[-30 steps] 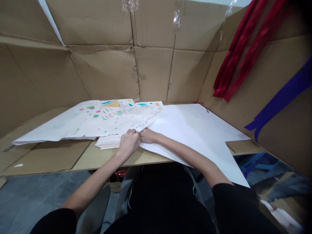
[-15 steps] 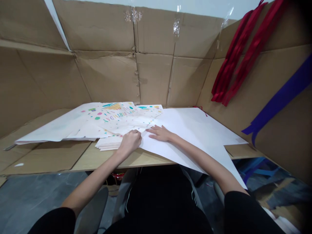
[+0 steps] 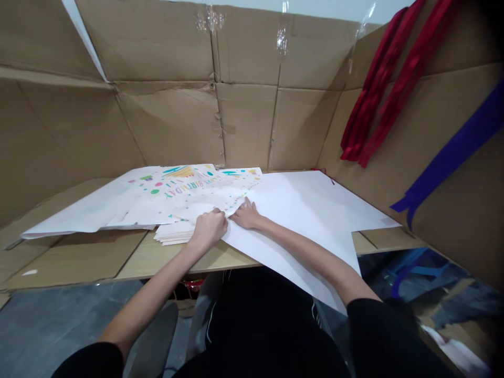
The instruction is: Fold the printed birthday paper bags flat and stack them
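Observation:
A large white sheet (image 3: 303,205) with a stepped right edge lies across the table and hangs over its front. To the left, a white sheet printed "HAPPY BIRTHDAY" (image 3: 189,194) with coloured shapes overlaps it. My left hand (image 3: 211,227) is closed at the near corner of the printed sheet and seems to pinch it, though the fingertips are hidden. Just right of it, my right hand (image 3: 246,214) rests on the white sheet beside the printed sheet's edge, fingers apart, some tips partly hidden. Below the printed sheet, a stack of white pieces (image 3: 173,234) sits left of my left hand.
Cardboard walls (image 3: 248,126) enclose the table (image 3: 137,261) at the back and sides. Red ribbons (image 3: 388,100) and a blue ribbon (image 3: 449,155) hang on the right. More cardboard (image 3: 82,257) covers the table's left part.
My right hand has moved slightly left, closer to my left hand. The white sheet's front part has shifted left too. My left hand stays nearly in place.

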`<state>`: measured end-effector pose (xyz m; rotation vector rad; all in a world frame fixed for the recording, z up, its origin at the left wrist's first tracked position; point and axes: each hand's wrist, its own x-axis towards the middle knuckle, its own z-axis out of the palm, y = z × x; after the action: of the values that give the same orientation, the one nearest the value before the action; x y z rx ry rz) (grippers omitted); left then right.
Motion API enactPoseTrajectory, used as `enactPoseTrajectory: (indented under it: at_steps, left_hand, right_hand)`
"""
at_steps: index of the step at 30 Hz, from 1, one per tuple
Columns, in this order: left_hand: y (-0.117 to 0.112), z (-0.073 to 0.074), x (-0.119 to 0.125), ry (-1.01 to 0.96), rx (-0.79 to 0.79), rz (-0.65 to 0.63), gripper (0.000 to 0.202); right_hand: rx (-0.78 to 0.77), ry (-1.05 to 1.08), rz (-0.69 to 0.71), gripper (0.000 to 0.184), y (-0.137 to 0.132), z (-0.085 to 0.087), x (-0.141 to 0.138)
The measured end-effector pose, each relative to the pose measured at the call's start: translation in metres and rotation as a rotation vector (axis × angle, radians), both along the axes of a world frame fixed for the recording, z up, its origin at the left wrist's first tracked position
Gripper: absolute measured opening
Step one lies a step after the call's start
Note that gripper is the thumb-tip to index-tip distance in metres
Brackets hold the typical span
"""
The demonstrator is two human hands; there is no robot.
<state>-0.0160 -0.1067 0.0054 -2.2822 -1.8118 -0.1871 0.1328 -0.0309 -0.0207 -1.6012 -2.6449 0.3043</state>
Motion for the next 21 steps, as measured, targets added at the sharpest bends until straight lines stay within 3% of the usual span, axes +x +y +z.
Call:
enactPoseTrajectory:
  at_steps: [4,8,12,16,21]
  left_hand:
    - [0.005,0.0,0.002,0.084,-0.05,-0.072,0.031]
    - [0.021,0.0,0.018,0.126,-0.066,-0.163,0.035]
    - [0.052,0.003,0.048,0.116,-0.081,-0.156,0.042]
    - [0.087,0.006,0.075,0.098,-0.169,-0.143,0.033]
    - [0.115,0.009,0.082,0.093,-0.22,-0.116,0.029]
  right_hand:
    - [-0.069,-0.078,-0.178,0.062,-0.008,0.014,0.036]
    - [-0.042,-0.091,-0.076,0.064,-0.01,0.008,0.064]
    - [0.034,-0.02,0.0,0.064,-0.007,-0.01,0.068]
    - [0.051,0.004,-0.009,0.064,-0.007,-0.015,0.067]
    - [0.062,0.026,-0.026,0.063,-0.009,-0.018,0.064]
